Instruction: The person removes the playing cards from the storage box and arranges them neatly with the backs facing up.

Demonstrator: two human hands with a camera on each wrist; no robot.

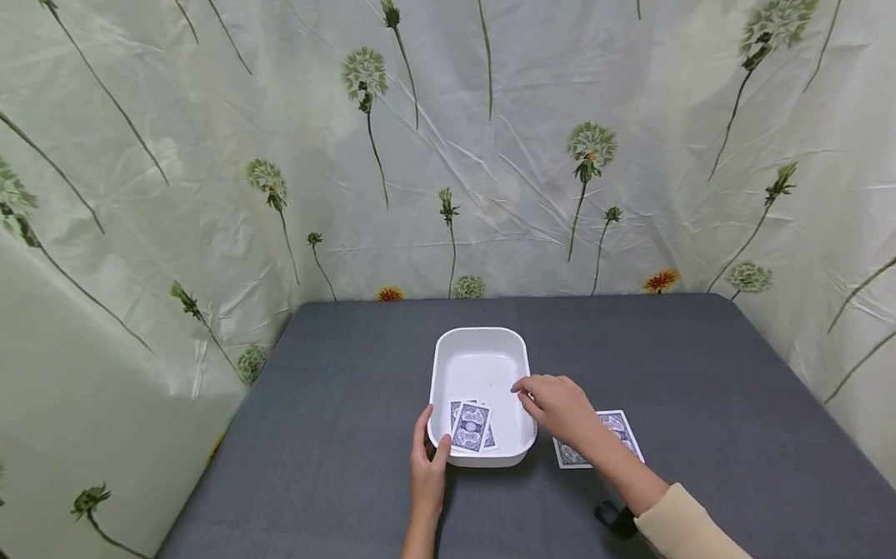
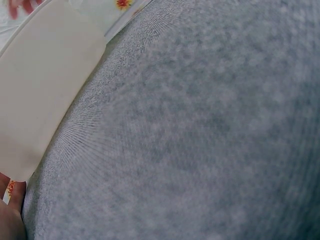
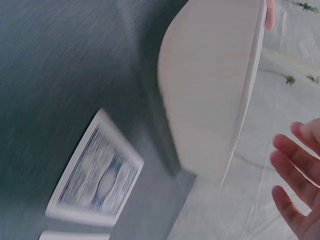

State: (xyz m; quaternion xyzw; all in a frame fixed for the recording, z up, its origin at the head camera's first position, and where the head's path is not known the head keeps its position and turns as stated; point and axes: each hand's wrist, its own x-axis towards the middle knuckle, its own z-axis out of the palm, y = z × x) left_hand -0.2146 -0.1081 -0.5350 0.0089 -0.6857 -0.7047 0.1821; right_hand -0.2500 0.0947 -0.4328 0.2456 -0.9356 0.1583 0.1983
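A white plastic tub [image 1: 489,369] stands on the table. Inside, at its near left, overlapping playing cards [image 1: 471,428] lie with blue patterned backs up. My left hand [image 1: 429,472] grips the tub's near left corner, thumb over the rim and fingers along the outer side. Above the tub's right rim is my right hand [image 1: 558,404], its fingers loosely bent and holding nothing; the right wrist view shows them spread apart. More blue-backed playing cards [image 3: 100,177] lie on the table right of the tub, partly hidden under my right forearm in the head view.
A dark grey cloth covers the table [image 1: 337,501]. Behind it and along both sides hangs a pale curtain [image 1: 504,177] printed with dandelions. A black wrist camera mount [image 1: 616,520] sits at the right sleeve.
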